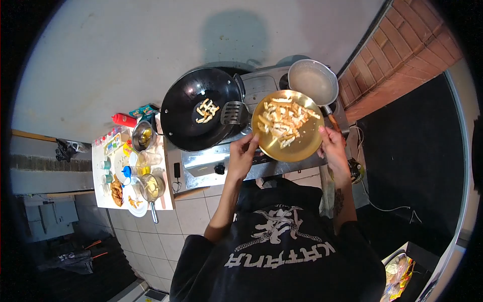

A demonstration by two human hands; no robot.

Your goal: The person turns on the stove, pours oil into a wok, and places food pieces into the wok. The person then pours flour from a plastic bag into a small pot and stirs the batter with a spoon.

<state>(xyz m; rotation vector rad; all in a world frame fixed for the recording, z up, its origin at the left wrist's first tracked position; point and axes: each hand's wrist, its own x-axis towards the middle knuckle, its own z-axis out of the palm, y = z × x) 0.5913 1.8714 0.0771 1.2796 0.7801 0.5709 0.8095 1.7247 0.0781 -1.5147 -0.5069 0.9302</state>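
Brick wall (402,55) and pale plaster enclose the stove (201,162), with a crowded worktop (105,199) off to the left. Over the stove's right side, I hold a gold-coloured plate (289,152), the fingers of my left hand (244,151) and right hand (332,143) closed on its rim from 2 sides. Fried strips (284,118) heap its middle; more lie in the black wok (183,128), where a slotted spatula (233,112) shows its blade. Beyond the plate sits a saucepan (313,83). I judge the plate stiff and fairly light, its smooth surface slippery if greasy; the loose strips look crisp and breakable, liable to slide if tilted. Opposite points on the rim, clear of food, give the surest hold.
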